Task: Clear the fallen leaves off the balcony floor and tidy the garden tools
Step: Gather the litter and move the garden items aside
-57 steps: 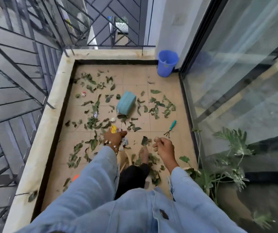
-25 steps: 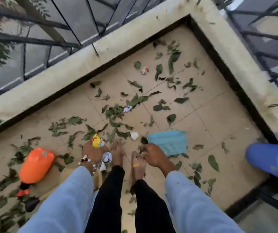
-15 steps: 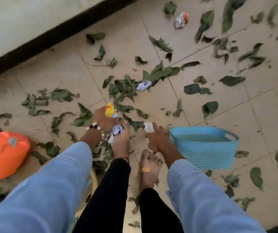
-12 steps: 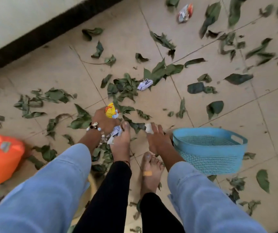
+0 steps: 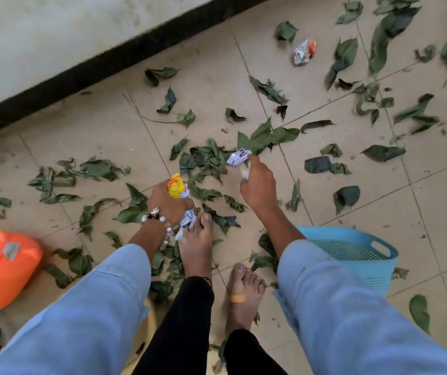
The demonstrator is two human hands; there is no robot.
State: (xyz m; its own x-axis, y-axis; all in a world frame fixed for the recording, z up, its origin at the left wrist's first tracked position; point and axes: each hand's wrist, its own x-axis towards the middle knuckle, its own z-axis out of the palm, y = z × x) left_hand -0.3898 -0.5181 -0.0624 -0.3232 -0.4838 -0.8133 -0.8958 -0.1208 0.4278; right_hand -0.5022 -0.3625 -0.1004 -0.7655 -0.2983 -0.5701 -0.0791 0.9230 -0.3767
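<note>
Dark green curled leaves (image 5: 209,158) strewn on tiles, left hand (image 5: 169,203) clutching wrappers, right hand (image 5: 257,185) pinching paper scrap (image 5: 244,173)

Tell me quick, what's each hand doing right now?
Left hand: closed, gripping crumpled wrappers.
Right hand: reaching to a crumpled paper scrap on the floor, something small and white between its fingers; whether it grips the scrap cannot be told.

Single view, head-mounted, wide-angle. Looks steeply down onto the tiled balcony floor (image 5: 325,212) from above the person's own arms and bare feet. Near range: both blue sleeves fill the lower edge. Faces toward the pale parapet wall (image 5: 54,36), which crosses the upper left corner at a slant. Straight tile joints bow slightly outward. No second view to compare.
</note>
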